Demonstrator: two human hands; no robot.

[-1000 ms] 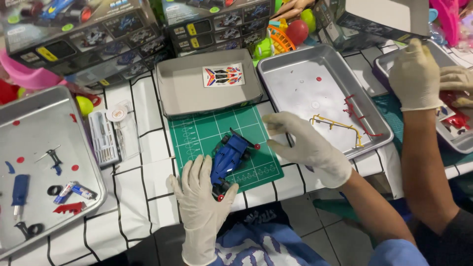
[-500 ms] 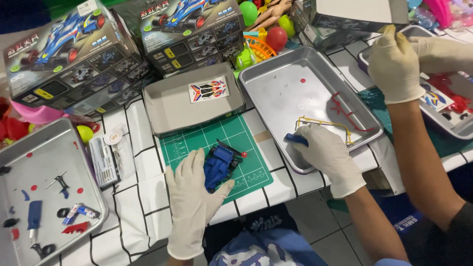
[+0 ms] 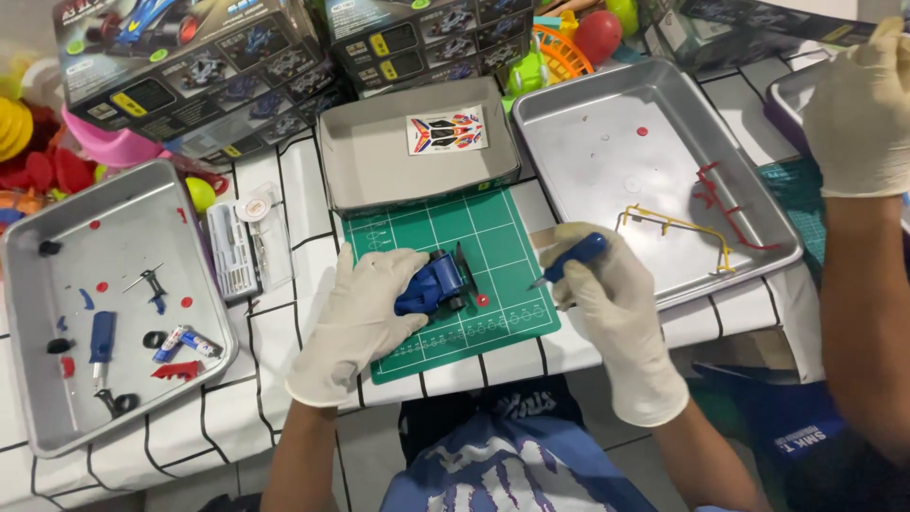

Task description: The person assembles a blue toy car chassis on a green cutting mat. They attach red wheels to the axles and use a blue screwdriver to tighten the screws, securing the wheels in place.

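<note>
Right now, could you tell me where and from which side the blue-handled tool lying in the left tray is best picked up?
Take the blue-handled tool by its flat blue handle, coming straight down from above, fingers across its long sides. It lies flat in the left tray, lengthwise, with bare metal beside the handle; small parts crowd its lower tip.

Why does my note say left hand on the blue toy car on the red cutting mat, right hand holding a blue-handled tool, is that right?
Not quite: the cutting mat is green, not red, as the head view shows. The rest holds: the left hand rests on the blue toy car on that mat, and the right hand holds a blue-handled tool.
</note>
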